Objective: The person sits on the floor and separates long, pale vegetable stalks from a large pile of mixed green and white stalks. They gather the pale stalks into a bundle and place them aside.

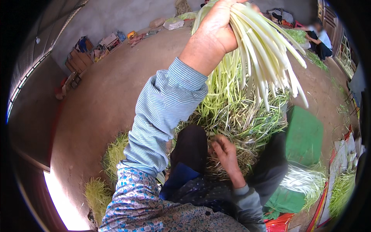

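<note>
My left hand [217, 29], raised high at arm's length, grips a thick bunch of blanched garlic greens [261, 49]. Its white stem ends hang down to the right, and long yellow leaves trail below the wrist. Between my knees, my right hand [227, 152] hovers low over a pile of dry leaf trimmings [243, 148]. Its fingers curl inward; their tips are partly hidden, and I see nothing held in them. Beyond my knees, more green and withered leaves [261, 116] lie heaped under the bunch.
A green block-shaped object [304, 136] stands to my right, with white-stemmed greens [304, 178] just below it. More greens lie on sacking [333, 179] and to my left [116, 153]. Another person [320, 39] crouches far right. Cardboard boxes [79, 59] line the back wall.
</note>
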A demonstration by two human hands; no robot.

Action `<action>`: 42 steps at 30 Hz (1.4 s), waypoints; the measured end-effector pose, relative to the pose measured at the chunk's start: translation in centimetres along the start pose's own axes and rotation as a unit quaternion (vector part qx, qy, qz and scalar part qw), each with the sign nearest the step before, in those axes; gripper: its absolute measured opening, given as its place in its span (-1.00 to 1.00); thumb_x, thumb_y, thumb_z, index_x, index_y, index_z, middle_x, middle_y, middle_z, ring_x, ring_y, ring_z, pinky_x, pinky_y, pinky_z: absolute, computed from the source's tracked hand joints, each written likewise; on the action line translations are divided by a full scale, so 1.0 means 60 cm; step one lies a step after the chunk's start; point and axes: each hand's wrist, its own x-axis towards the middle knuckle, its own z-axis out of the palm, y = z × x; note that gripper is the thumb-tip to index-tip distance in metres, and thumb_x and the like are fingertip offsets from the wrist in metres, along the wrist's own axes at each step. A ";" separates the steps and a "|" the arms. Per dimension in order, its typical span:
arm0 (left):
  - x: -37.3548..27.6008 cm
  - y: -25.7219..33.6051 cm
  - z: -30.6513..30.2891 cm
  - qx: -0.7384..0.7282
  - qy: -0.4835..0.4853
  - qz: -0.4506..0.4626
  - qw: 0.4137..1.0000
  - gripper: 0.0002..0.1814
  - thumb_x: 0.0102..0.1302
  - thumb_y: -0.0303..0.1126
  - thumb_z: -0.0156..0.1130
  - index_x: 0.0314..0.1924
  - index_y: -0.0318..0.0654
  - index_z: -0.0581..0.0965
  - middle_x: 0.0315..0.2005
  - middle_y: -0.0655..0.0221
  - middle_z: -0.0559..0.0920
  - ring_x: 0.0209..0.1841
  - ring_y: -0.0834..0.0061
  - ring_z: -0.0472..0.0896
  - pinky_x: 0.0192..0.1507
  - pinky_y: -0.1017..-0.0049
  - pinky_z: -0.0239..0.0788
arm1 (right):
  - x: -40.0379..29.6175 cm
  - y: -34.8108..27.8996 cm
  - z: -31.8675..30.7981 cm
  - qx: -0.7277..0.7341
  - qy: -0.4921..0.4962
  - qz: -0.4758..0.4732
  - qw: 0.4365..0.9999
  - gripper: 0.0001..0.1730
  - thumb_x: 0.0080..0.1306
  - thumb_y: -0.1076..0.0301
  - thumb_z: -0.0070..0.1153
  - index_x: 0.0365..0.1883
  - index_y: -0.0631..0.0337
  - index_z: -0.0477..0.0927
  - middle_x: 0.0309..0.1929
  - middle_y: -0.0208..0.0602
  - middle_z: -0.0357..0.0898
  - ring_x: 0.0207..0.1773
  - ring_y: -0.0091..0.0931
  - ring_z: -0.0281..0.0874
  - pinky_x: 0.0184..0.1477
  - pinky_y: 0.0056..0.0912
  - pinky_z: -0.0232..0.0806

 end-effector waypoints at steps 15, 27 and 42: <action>-0.005 -0.013 0.085 -0.010 0.019 0.018 1.000 -0.84 0.26 -0.37 0.01 -0.27 -0.32 0.44 -0.40 0.34 0.53 -0.29 0.48 0.50 -0.19 0.54 0.36 | 0.190 -0.037 -0.030 -0.117 0.162 -0.143 0.969 -0.69 0.31 0.39 -0.09 -0.03 0.35 0.43 -0.33 -0.29 0.51 -0.56 -0.64 0.44 -0.58 -0.61 0.34; -0.012 -0.025 0.077 0.061 -0.020 0.078 0.995 -0.83 0.31 -0.37 -0.07 -0.21 -0.31 0.41 -0.33 0.35 0.51 -0.21 0.53 0.47 -0.10 0.57 0.30 | 0.215 -0.031 -0.026 -0.187 0.191 -0.179 0.947 -0.75 0.17 0.52 0.05 -0.16 0.34 0.43 -0.46 -0.34 0.51 -0.61 -0.69 0.39 -0.59 -0.64 0.31; -0.035 -0.012 0.060 0.243 -0.065 0.143 0.957 -0.76 0.36 -0.34 -0.16 -0.11 -0.32 0.37 -0.24 0.33 0.49 -0.16 0.51 0.46 -0.05 0.52 0.31 | 0.220 -0.030 -0.005 -0.253 0.225 -0.203 0.919 -0.83 0.08 0.46 0.14 -0.36 0.26 0.45 -0.57 -0.25 0.43 -0.60 -0.45 0.36 -0.51 -0.39 0.24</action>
